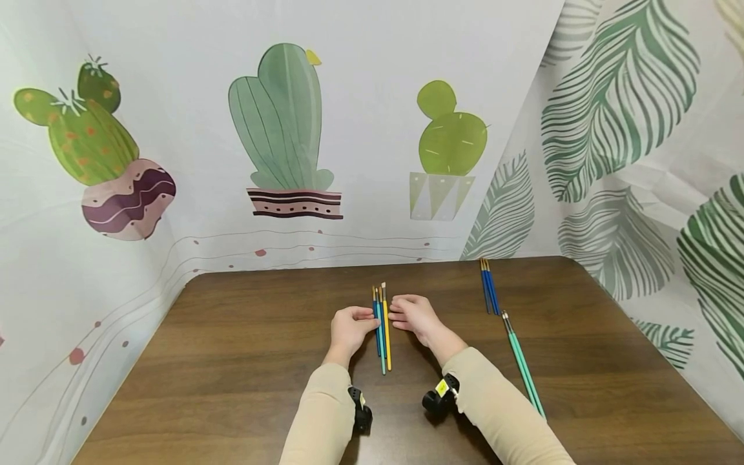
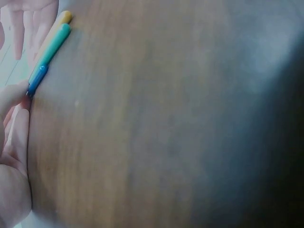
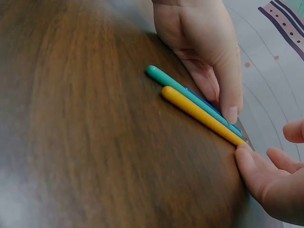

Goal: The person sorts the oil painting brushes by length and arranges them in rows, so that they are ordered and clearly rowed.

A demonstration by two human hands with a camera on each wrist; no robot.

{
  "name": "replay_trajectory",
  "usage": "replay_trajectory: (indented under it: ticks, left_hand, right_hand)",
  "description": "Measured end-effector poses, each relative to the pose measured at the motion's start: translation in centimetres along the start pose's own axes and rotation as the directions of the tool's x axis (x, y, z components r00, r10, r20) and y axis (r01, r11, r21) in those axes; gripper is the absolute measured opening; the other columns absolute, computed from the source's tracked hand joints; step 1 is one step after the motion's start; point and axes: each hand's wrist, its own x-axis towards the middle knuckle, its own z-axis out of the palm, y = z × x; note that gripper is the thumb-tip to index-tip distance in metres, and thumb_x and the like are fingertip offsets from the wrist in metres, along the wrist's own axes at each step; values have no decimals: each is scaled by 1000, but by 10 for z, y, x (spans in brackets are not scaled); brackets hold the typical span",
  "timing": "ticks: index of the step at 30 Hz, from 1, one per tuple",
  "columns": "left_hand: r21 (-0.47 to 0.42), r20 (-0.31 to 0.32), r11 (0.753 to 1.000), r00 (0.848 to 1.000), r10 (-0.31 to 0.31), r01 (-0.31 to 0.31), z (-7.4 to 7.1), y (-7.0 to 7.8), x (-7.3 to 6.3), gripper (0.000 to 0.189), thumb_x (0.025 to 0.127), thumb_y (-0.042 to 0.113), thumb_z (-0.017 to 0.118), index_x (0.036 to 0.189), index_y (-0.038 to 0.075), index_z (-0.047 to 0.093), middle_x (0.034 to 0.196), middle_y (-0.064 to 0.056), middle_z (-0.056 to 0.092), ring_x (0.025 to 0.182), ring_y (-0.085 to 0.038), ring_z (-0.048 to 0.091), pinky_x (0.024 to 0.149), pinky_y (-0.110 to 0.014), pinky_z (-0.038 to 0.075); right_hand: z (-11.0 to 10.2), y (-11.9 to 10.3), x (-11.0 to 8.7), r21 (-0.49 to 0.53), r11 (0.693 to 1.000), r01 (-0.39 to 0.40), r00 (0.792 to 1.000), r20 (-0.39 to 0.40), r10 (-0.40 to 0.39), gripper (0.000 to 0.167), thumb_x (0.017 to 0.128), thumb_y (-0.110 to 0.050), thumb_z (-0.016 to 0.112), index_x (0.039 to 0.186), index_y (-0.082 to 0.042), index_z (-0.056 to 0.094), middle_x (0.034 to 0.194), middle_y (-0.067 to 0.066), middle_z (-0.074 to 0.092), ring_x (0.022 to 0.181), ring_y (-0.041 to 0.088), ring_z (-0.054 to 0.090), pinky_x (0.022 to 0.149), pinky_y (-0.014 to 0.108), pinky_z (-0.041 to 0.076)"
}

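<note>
In the head view several paintbrushes lie side by side on the table, bristles toward the wall. Among them are a yellow paintbrush [image 1: 387, 342], a teal paintbrush [image 1: 382, 352] and blue paintbrushes [image 1: 378, 342]. My left hand [image 1: 351, 330] is at their left side, fingers extended, its thumb tip resting on the handles by the teal one. My right hand [image 1: 415, 316] is at the right side with loosely bent fingers. In the right wrist view its fingertip touches the yellow handle [image 3: 199, 114], and the teal handle [image 3: 183, 89] lies alongside.
Blue paintbrushes [image 1: 490, 287] lie at the back right of the brown wooden table [image 1: 244, 361]. Nearer, two more teal paintbrushes [image 1: 523, 368] lie beside my right forearm. A printed cloth [image 1: 372, 129] with cacti hangs behind the table.
</note>
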Motion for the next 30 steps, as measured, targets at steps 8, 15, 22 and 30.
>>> replay_trajectory:
  ticks: [8,15,22,30]
  left_hand:
    - [14,0,1000,1000,0,0,0,0,0,25,74,14,80,95,3,73,86,-8,73,80,-15,69,75,-31,55]
    - [11,7,1000,1000,14,-14,0,1,0,25,74,12,79,96,2,73,86,-10,73,81,-17,70,75,-31,56]
    - [-6,16,1000,1000,17,-17,-1,2,0,26,75,11,78,97,0,72,88,-12,73,82,-18,71,76,-31,56]
    - [19,9,999,999,40,-40,-1,3,-2,25,75,11,79,96,-1,72,87,-12,73,82,-19,71,75,-31,56]
  right_hand:
    - [4,1,6,-15,1000,6,999,-36,-7,35,94,-10,50,125,6,53,113,23,62,86,16,66,76,32,58]
    - [10,-1,16,-106,994,22,996,-84,-31,31,91,-6,54,120,4,57,101,18,64,74,12,64,66,25,57]
    - [17,-2,26,-225,973,40,988,-137,-73,25,86,-7,61,110,3,62,79,10,64,62,10,59,51,21,52]
    - [29,-9,32,-549,835,26,959,-222,-176,24,81,-21,72,98,-4,68,82,8,68,65,16,61,55,25,51]
